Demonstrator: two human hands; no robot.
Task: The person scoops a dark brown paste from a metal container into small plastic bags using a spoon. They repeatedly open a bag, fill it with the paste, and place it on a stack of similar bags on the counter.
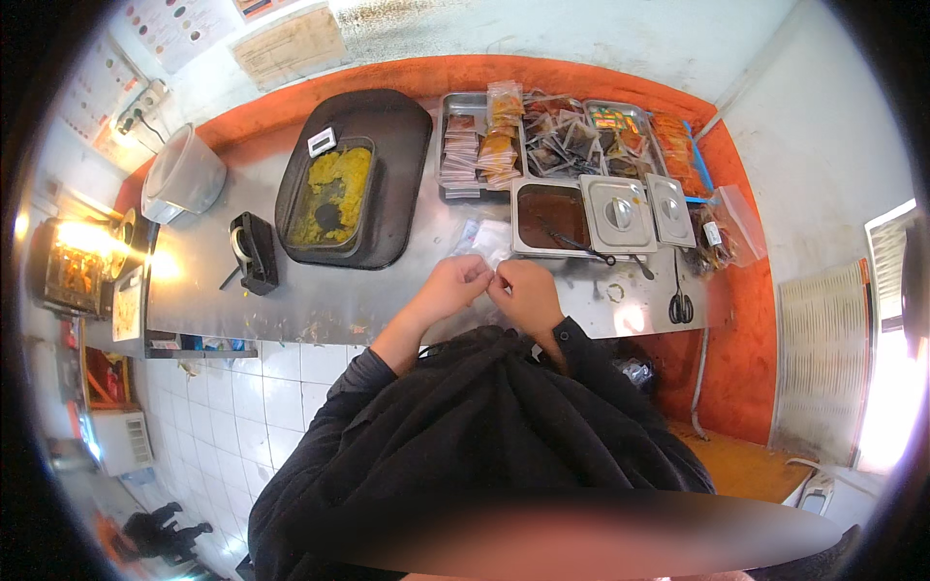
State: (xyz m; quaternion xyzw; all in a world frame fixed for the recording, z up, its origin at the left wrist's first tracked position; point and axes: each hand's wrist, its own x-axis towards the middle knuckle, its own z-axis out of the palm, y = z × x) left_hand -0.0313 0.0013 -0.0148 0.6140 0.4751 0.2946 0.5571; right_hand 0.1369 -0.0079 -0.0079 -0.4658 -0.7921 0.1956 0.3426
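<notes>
My left hand (452, 287) and my right hand (529, 292) meet at the front of the steel table, fingertips pinched close together. Between them they seem to grip a thin clear plastic bag, mostly hidden by the fingers. Just beyond the fingertips lies a pile of small clear plastic bags (492, 238). To the right of these is a steel pan of dark brown sauce (548, 214), with a black-handled utensil (574, 241) resting in it. Lidded steel pans (620, 216) adjoin it.
At left, a glass dish of yellow food (356, 200) sits on a black tray (407, 152), near a black tape dispenser (256, 254) and a lidded plastic tub (185, 174). Trays of filled sachets (459, 163) line the back. Black-handled scissors (681, 308) lie at right.
</notes>
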